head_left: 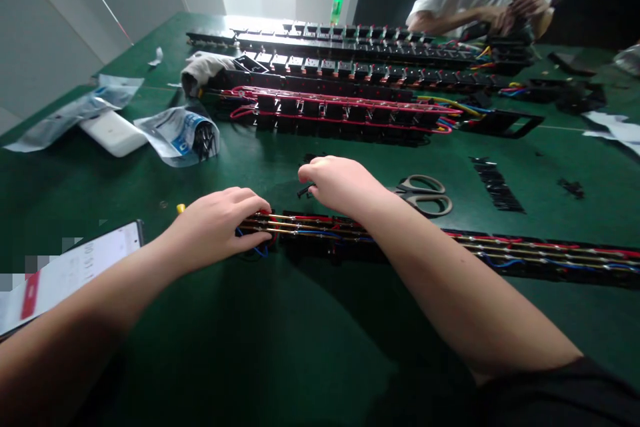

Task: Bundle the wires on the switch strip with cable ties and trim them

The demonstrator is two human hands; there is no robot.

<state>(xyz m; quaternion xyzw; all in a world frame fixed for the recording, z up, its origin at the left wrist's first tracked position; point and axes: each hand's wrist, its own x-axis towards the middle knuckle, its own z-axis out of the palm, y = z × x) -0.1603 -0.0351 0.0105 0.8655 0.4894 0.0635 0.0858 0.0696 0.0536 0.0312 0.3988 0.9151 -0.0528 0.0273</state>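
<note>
Left hand [220, 223] presses fingers flat on wired socket strip [450, 247] end | right hand [340, 183] pinches small black part beside scissors [425, 193] | strip near desk [300, 333] front, wires laid | finished strips [345, 113] stacked behind

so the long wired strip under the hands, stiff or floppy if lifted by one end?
Probably sags somewhat: the strip is very long and thin. The metal bars along it likely add stiffness. Loose blue wire by the left hand could snag. Right hand holds a small black piece.
</note>
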